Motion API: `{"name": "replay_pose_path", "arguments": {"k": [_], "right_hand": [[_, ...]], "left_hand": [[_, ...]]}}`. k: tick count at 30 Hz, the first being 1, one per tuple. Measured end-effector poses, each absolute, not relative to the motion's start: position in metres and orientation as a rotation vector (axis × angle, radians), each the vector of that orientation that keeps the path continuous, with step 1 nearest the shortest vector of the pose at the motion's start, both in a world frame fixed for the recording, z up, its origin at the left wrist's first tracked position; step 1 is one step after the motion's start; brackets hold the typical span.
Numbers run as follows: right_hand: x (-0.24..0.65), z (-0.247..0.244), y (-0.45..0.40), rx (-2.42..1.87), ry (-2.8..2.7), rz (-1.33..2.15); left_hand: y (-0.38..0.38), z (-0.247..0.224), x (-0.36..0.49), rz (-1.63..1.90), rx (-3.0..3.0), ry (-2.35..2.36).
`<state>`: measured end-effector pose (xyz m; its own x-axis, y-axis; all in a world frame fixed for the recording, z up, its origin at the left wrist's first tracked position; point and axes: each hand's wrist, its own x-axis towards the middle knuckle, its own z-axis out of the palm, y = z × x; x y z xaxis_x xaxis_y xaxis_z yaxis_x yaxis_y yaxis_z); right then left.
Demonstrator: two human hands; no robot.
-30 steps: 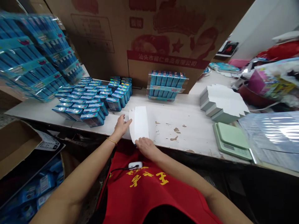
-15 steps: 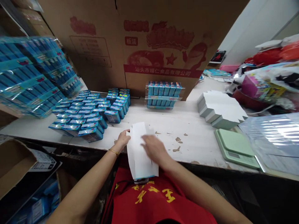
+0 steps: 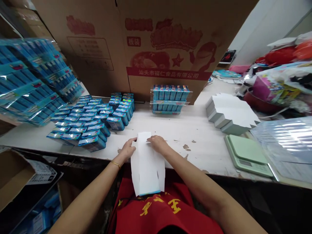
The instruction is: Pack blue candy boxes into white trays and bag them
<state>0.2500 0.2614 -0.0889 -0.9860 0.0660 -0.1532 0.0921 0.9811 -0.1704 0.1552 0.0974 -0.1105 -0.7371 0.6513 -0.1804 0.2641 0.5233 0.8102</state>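
Observation:
A white folded card sheet (image 3: 148, 162) lies over the table's front edge, with slits near its lower end and a thin blue strip along the bottom. My left hand (image 3: 127, 149) grips its upper left edge between thumb and fingers. At the upper right edge, my right hand (image 3: 157, 143) has its fingers closed on the card. Rows of small blue boxes (image 3: 91, 143) stand to the left of the sheet. Behind it, a clear-wrapped pack of blue boxes (image 3: 169, 99) stands upright against a large carton.
The printed brown carton (image 3: 97, 78) walls the back. Wrapped blue packs (image 3: 29, 84) lean at the far left. To the right are stacked white cards (image 3: 234, 110), a green scale (image 3: 247, 152) and clear plastic sheets (image 3: 287, 143). An open box (image 3: 14, 172) sits lower left.
My right hand has gone from a blurred, spread pose over the card to a closed hold at its upper right edge. The card's lower end reaches slightly further down.

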Motion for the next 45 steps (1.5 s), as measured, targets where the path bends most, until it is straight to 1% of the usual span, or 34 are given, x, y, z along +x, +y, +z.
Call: {"name": "replay_pose_path", "arguments": {"k": [3,7,9,11,14,17,21,27,33,38,45], "right_hand": [[0.248,-0.089,0.262,0.092,2.978,-0.264],[0.249,-0.090,0.258,0.079,2.971,-0.225],[0.246,-0.089,0.255,0.069,2.961,-0.208],[0.239,-0.088,0.251,0.085,2.920,-0.203],[0.224,-0.084,0.245,0.123,2.830,-0.234],[0.216,-0.083,0.245,0.149,2.789,-0.311],[0.224,-0.087,0.260,0.248,2.807,-0.464],[0.234,-0.095,0.280,0.484,2.773,-0.725],[0.234,-0.098,0.273,0.624,2.737,-0.864],[0.231,-0.099,0.274,0.738,2.723,-0.891],[0.241,-0.085,0.262,0.708,2.811,-0.942]], "left_hand": [[0.098,-0.109,0.151,1.114,0.861,2.298],[0.100,-0.112,0.152,1.230,0.450,2.168],[0.100,-0.113,0.153,1.249,0.400,2.066],[0.099,-0.113,0.152,1.220,0.504,2.090],[0.099,-0.111,0.149,1.067,0.831,2.265],[0.102,-0.109,0.147,0.887,0.998,2.328],[0.113,-0.107,0.142,0.779,0.850,2.352],[0.131,-0.112,0.136,0.742,0.651,2.424],[0.133,-0.109,0.148,0.813,0.510,2.422],[0.131,-0.102,0.151,0.908,0.440,2.361],[0.125,-0.103,0.156,1.019,0.367,2.336]]}}
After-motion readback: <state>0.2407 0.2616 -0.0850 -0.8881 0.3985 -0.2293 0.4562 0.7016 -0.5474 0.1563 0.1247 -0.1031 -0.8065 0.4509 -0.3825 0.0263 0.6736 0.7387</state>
